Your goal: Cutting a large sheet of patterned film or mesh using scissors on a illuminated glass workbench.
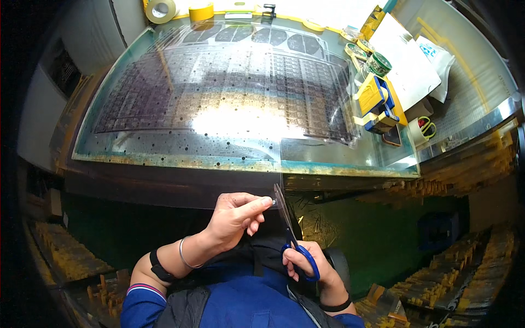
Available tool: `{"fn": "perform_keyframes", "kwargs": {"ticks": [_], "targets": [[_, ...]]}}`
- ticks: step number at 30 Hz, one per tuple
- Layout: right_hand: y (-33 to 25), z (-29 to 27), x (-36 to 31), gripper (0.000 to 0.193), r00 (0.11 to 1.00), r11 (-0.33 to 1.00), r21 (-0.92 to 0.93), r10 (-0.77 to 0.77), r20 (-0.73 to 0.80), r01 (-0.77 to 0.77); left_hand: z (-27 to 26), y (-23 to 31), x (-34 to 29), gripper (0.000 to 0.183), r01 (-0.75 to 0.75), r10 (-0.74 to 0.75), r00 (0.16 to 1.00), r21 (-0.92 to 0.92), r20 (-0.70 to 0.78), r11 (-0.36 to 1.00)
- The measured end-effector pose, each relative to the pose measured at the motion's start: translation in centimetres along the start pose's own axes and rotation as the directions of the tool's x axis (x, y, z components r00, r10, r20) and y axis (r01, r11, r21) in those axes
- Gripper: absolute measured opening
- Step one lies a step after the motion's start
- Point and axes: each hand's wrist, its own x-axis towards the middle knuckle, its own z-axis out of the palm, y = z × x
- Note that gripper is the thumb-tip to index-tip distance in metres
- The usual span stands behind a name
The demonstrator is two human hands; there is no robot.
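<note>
My left hand (pixel 234 220) is closed in a pinch at the near right corner of a clear plastic film (pixel 246 154), which hangs over the table's front edge. Blue-handled scissors (pixel 289 232) are in my right hand (pixel 324 267), with thumb and fingers through the loops. Their blades point away from me, just right of my left fingertips, along the film's right edge. Whether the blades touch the film I cannot tell. Beneath the clear film, large dark printed film sheets (pixel 158 93) cover much of the glass-topped table (pixel 383 158).
A yellow and blue tape dispenser (pixel 377 104), green tape rolls (pixel 378 64), white paper (pixel 404 57) and a mug (pixel 420 131) stand on the right. More tape rolls (pixel 161 10) line the back. Racks of yellow-tabbed sheets (pixel 443 273) flank me low down.
</note>
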Motion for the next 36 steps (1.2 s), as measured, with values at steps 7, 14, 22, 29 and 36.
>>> {"fn": "perform_keyframes", "kwargs": {"ticks": [7, 14, 22, 29, 36], "targets": [[0.4, 2.5, -0.3, 0.034, 0.956, 0.975, -0.212, -0.122, -0.265, 0.066, 0.7, 0.0, 0.0, 0.012, 0.022, -0.021, 0.999, 0.027, -0.040, 0.999], [0.6, 3.3, -0.3, 0.037, 0.911, 0.923, -0.374, -0.231, -0.342, 0.094, 0.7, -0.1, 0.0, 0.012, 0.026, -0.026, 1.000, 0.008, -0.017, 1.000], [1.0, 3.3, 0.4, 0.037, 0.874, 0.899, -0.415, -0.307, -0.377, 0.136, 1.0, -0.3, -0.6, 0.014, 0.042, -0.042, 0.999, 0.009, 0.004, 0.999], [1.0, 3.2, 0.4, 0.035, 0.859, 0.883, -0.433, -0.356, -0.367, 0.180, 1.4, -0.5, -1.1, 0.016, 0.061, -0.061, 0.998, 0.014, 0.032, 0.998], [0.6, 3.5, 0.0, 0.034, 0.878, 0.904, -0.407, -0.296, -0.376, 0.131, 1.3, -0.7, -1.2, 0.017, 0.071, -0.072, 0.996, 0.016, 0.049, 0.997]]}}
